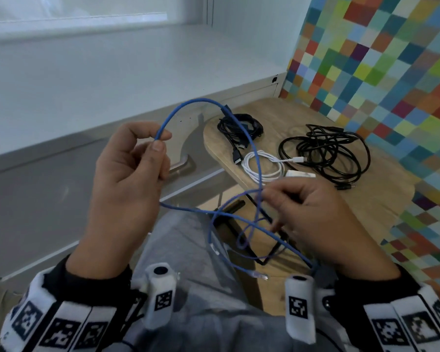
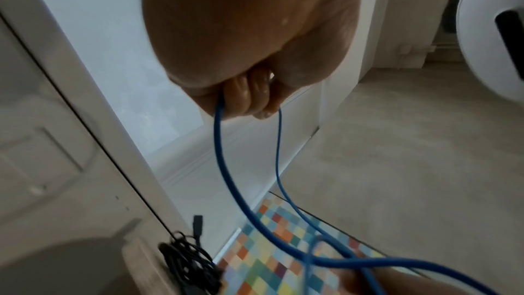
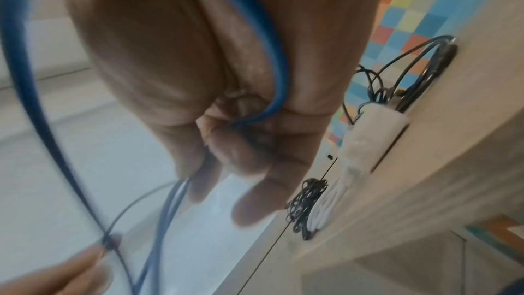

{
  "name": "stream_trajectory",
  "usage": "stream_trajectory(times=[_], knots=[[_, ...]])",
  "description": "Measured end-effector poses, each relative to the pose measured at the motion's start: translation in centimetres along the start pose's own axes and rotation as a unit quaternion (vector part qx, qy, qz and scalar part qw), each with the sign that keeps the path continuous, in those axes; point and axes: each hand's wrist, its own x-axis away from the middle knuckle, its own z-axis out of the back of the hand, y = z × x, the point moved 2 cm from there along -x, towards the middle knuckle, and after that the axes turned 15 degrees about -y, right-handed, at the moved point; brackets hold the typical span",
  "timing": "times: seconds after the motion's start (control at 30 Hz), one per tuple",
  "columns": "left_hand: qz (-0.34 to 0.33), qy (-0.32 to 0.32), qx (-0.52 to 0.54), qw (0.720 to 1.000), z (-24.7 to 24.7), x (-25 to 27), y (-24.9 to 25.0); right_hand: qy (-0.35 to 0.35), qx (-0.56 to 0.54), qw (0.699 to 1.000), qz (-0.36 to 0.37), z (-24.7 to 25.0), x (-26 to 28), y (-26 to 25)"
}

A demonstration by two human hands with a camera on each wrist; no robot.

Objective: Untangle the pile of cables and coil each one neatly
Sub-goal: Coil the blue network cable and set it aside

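Observation:
A thin blue cable (image 1: pixel 255 148) arcs in the air between both hands above my lap. My left hand (image 1: pixel 127 179) pinches it between thumb and forefinger near the top of the arc; the left wrist view shows the blue cable (image 2: pixel 219 165) running out of the curled fingers. My right hand (image 1: pixel 313 219) grips crossing loops of the same blue cable (image 3: pixel 279 71), which lies across its palm. A clear plug end (image 1: pixel 259 275) hangs below. On the wooden table (image 1: pixel 366 199) lie a coiled black cable (image 1: pixel 239 125), a coiled white cable (image 1: pixel 262 166) and a tangled black cable (image 1: pixel 325 153).
A white adapter (image 1: pixel 300 174) lies beside the white coil. A multicoloured checkered wall (image 1: pixel 381 59) borders the table on the right. A white sill and cabinet (image 1: pixel 112 80) run along the left. Grey trousers (image 1: pixel 188 250) fill the space under the hands.

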Motion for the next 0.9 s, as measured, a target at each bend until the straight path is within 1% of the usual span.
stream_trajectory(times=[0.07,0.1,0.17,0.2,0.27,0.37,0.5,0.57,0.63,0.7,0.8,0.9], knots=[[0.01,0.018,-0.066,0.998,1.5,-0.5,-0.8,0.1,-0.03,0.995,-0.006,1.4,0.2,0.7],[0.016,0.036,-0.095,0.995,2.5,-0.9,-1.2,0.146,-0.07,0.987,-0.005,2.2,0.3,1.2],[0.032,0.084,-0.133,0.987,4.7,-1.4,-2.0,0.225,-0.161,0.961,-0.003,3.7,0.5,2.0],[0.039,0.105,-0.142,0.984,5.7,-1.7,-2.3,0.253,-0.192,0.948,-0.007,4.4,0.6,2.3],[0.048,0.134,-0.139,0.98,7.1,-1.8,-2.7,0.28,-0.222,0.934,-0.017,5.2,0.7,2.6],[0.054,0.145,-0.123,0.98,7.4,-1.8,-2.4,0.28,-0.216,0.935,-0.029,5.1,0.6,3.1],[0.028,0.137,-0.087,0.986,6.1,-1.8,-1.6,0.25,-0.134,0.958,-0.045,4.4,0.3,3.6],[0.011,0.163,-0.072,0.984,6.1,-1.9,-1.4,0.246,-0.118,0.961,-0.036,4.4,0.2,3.9],[0.011,0.209,-0.053,0.977,7.2,-2.1,-1.6,0.255,-0.129,0.958,-0.022,4.6,0.2,4.0],[0.016,0.222,-0.03,0.975,8.4,-2.3,-1.8,0.268,-0.137,0.954,-0.005,4.8,0.3,4.1],[0.024,0.207,-0.024,0.978,8.3,-2.3,-1.7,0.259,-0.142,0.955,0.031,4.7,0.4,4.1],[0.032,0.158,-0.048,0.986,5.8,-1.9,-1.2,0.201,-0.15,0.966,0.066,3.6,0.1,3.4]])
